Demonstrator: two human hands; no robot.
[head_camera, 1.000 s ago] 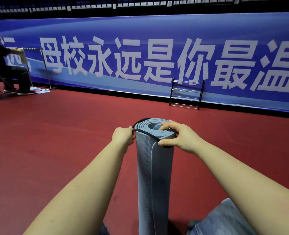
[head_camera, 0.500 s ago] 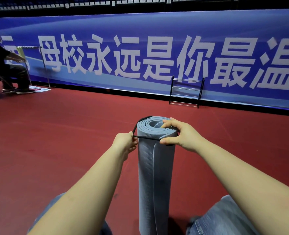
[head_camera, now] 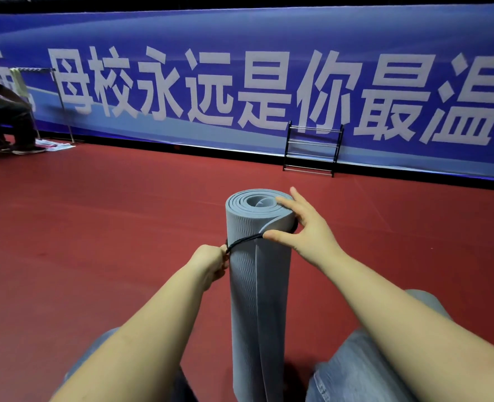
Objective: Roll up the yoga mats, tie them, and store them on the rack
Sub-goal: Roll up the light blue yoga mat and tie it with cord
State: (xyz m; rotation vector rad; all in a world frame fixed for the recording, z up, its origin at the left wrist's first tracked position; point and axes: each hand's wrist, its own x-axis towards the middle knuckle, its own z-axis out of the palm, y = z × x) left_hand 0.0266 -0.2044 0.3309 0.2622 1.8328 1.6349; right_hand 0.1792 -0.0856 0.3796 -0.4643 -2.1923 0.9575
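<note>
Head view: a rolled grey yoga mat (head_camera: 258, 285) stands upright on the red floor (head_camera: 95, 227) at frame centre. The left hand (head_camera: 211, 264) pinches a black cord (head_camera: 244, 240) looped round it; the right hand (head_camera: 309, 229), fingers spread, pinches the cord against the roll. A black rack (head_camera: 312, 149) stands beyond, centre right.

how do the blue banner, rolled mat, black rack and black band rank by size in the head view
1. blue banner
2. rolled mat, though it is nearest the camera
3. black rack, far off
4. black band
</note>
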